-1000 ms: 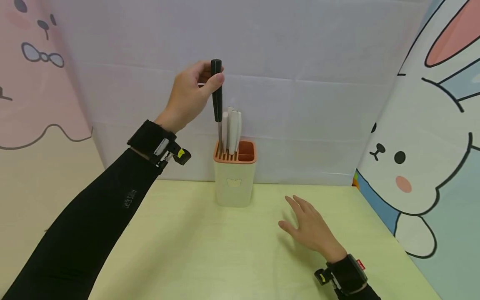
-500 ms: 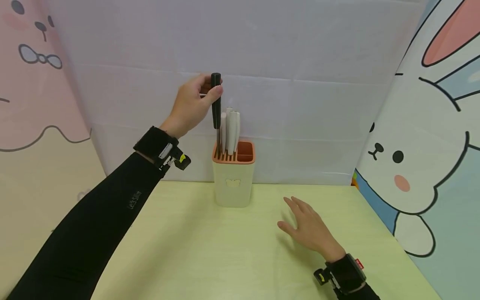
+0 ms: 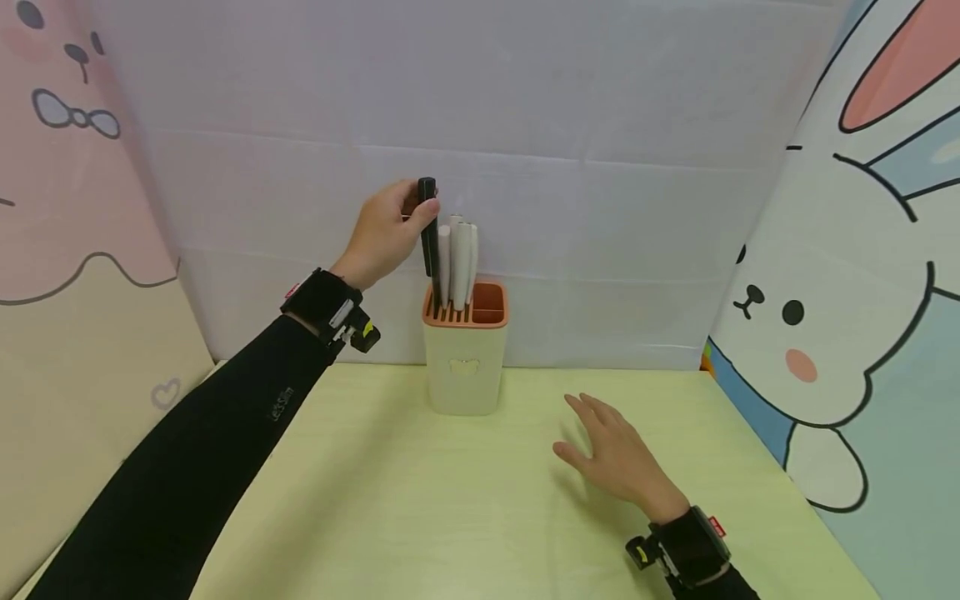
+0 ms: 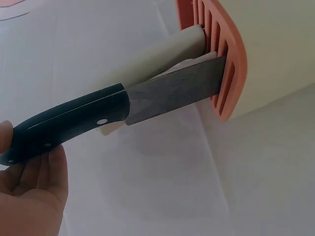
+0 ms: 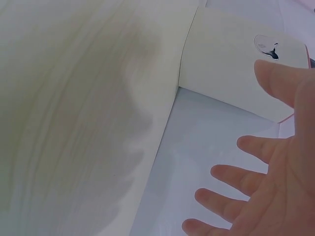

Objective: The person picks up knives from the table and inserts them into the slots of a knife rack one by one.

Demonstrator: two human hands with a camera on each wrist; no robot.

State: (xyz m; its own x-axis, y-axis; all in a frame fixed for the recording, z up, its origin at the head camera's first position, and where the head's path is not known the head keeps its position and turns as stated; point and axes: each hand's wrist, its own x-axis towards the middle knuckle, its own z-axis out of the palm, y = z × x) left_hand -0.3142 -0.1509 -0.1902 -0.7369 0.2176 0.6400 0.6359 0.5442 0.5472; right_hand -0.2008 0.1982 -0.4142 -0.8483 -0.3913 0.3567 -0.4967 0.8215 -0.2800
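My left hand [image 3: 386,233] pinches the upper end of a black-handled knife [image 4: 74,114] between thumb and fingers. The knife stands upright, its broad steel blade [image 4: 179,88] partly down in a slot at the left end of the knife block [image 3: 463,371]. The block is cream with an orange slotted top. Several white-handled knives [image 3: 462,258] stand in the slots just right of the black handle. My right hand [image 3: 618,458] holds nothing; its fingers are spread above the table, right of the block, as the right wrist view also shows.
Two square orange compartments [image 3: 489,304] fill the right side of the block's top. The block stands on a pale yellow table [image 3: 450,508] near its back edge. A white sheet [image 3: 600,208] hangs behind, and printed cartoon panels [image 3: 840,333] flank the table.
My left hand has moved down with the black-handled knife, and more of the blade has gone into the slot. The right hand stays nearly still.
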